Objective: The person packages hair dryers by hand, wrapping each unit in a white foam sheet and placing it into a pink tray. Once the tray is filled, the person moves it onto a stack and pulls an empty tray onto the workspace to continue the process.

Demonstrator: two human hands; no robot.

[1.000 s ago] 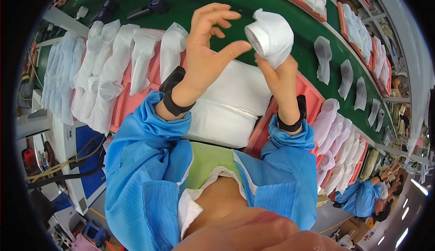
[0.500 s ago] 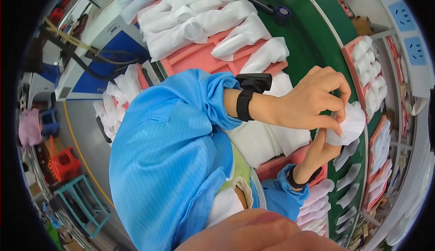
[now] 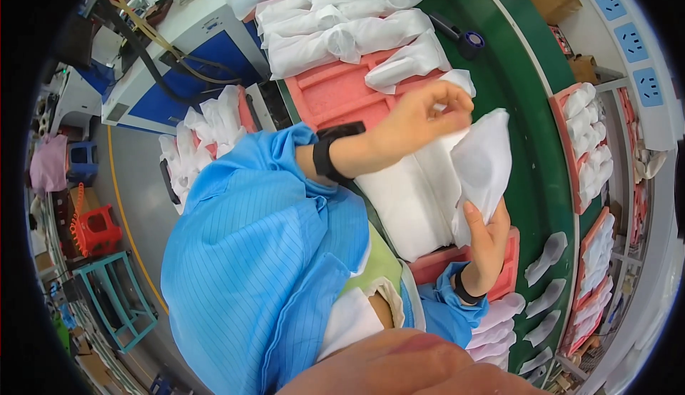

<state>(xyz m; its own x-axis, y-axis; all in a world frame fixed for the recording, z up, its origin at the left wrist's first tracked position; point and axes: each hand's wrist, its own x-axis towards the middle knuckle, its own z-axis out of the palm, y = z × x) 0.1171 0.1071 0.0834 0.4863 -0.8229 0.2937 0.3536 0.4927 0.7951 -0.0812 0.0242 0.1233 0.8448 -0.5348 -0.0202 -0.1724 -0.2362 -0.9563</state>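
Observation:
My right hand (image 3: 489, 241) grips the lower end of a thin white pouch (image 3: 484, 163), its thumb lying on the front face. A greyish rounded shape shows faintly through the pouch. Just above and left of the pouch's top is my left hand (image 3: 428, 115), its fingers curled in and partly blurred. Whether anything is between them is hidden. Under both hands lies a stack of white pouches or sheets (image 3: 408, 206) with fold lines.
Pink trays (image 3: 335, 99) hold several white-wrapped pieces (image 3: 342, 38). Small white pouches (image 3: 546, 259) line the green table (image 3: 531, 145). A black handheld tool with a round end (image 3: 471, 43) lies at the back. Shelves with more trays (image 3: 567, 142) stand at the right.
My hands have parted from a close pinch on a white piece at the right. The right hand now holds a pouch up lengthwise; the left has drawn back leftward.

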